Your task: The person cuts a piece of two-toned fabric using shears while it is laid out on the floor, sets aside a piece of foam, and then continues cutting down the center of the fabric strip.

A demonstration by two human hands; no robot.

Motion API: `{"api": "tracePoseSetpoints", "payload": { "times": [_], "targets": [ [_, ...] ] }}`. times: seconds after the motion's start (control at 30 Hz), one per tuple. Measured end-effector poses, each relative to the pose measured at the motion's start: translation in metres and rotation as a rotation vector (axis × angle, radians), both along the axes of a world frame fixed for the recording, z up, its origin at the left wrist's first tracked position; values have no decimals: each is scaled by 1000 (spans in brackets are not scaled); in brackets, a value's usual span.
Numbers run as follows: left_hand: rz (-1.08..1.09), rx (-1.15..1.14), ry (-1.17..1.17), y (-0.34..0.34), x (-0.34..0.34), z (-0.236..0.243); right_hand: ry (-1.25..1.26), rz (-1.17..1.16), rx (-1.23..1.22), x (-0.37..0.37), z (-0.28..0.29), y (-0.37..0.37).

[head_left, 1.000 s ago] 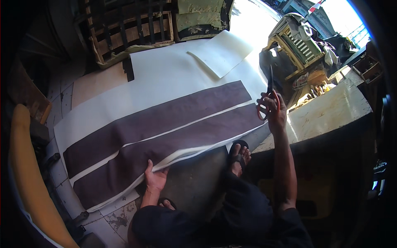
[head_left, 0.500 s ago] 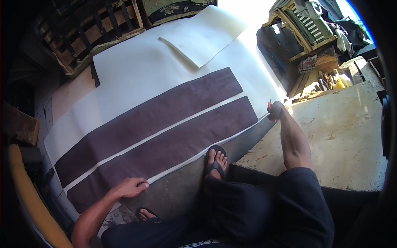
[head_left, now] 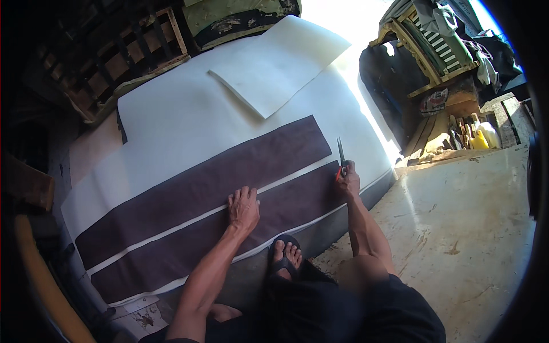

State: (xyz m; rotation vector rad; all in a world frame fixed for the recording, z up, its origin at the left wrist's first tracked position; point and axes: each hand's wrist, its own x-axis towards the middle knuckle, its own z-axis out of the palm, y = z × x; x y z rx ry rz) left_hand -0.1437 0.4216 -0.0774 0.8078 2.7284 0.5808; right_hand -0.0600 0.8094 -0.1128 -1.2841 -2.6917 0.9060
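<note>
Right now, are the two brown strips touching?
Apart: the head view shows a white gap between the far strip and near strip, except where the left hand hides it.

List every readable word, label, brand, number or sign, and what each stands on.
None can be read.
Grey panel, upper right: marks too small and blurred to read.
Scissors, near brown strip, far brown strip, large white sheet: no lettering visible.

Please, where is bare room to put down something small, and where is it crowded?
The white sheet has bare room left of the loose white piece, beyond the upper dark strip. The pale board at right is largely bare, below the small items. Crowded: the lower strip, under the left hand, and its right end, where the right hand holds scissors.
</note>
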Motion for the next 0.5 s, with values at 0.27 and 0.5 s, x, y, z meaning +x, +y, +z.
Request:
{"api": "tracePoseSetpoints", "payload": {
  "times": [0.27,0.5],
  "targets": [
    [55,10,-97,-35,-4,2,143,-56,-107,-15,32,2],
    [109,131,-273,-49,-8,-2,237,37,-42,-30,25,12]
  ]
}}
